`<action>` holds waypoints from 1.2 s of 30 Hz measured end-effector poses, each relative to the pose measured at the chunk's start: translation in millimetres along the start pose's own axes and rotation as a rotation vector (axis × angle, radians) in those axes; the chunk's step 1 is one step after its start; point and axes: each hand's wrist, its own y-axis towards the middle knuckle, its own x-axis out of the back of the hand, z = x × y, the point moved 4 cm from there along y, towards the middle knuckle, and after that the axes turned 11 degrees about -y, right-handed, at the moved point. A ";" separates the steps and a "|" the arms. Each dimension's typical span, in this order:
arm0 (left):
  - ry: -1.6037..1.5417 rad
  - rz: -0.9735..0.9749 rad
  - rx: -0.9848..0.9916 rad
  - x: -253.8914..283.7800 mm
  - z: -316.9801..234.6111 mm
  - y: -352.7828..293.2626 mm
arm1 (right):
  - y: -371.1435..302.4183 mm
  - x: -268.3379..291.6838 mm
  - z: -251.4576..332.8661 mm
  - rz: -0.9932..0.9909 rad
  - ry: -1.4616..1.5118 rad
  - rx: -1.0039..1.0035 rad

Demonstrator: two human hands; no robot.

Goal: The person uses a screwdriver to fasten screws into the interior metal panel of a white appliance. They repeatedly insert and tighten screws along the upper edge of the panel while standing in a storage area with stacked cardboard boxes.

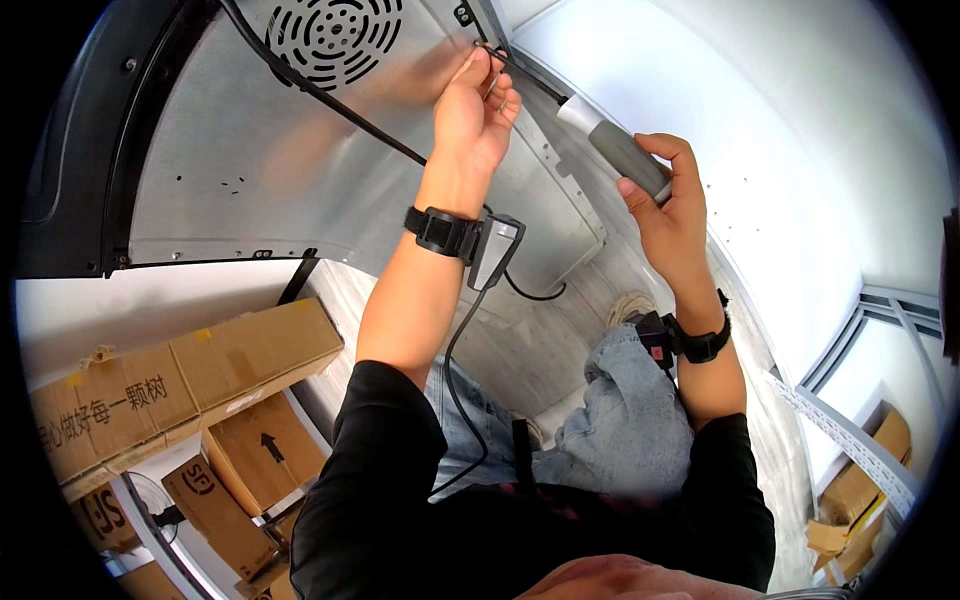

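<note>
Right grip (672,215): you are grasping the grey-and-white cylindrical screwdriver (630,158), pointing at the silver metal panel's (340,190) edge.
Left grip (475,118): resting by its far end; hold unclear.
Screwdriver step: seemingly aligning; next needing steadiness.

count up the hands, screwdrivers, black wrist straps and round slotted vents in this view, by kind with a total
Hands: 2
Screwdriver: 1
Black wrist straps: 2
Round slotted vent: 1
Total: 6
</note>
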 end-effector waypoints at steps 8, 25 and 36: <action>0.004 -0.011 0.003 1.5 0.7 -0.9 | 2.1 6.5 13.3 -0.076 -0.245 0.151; 0.293 0.525 0.286 -21.4 26.8 -57.2 | -0.9 1.2 60.6 -0.149 -0.388 0.079; 0.235 0.501 0.235 -22.3 23.6 -62.7 | -2.1 1.0 48.6 0.050 -0.503 -0.141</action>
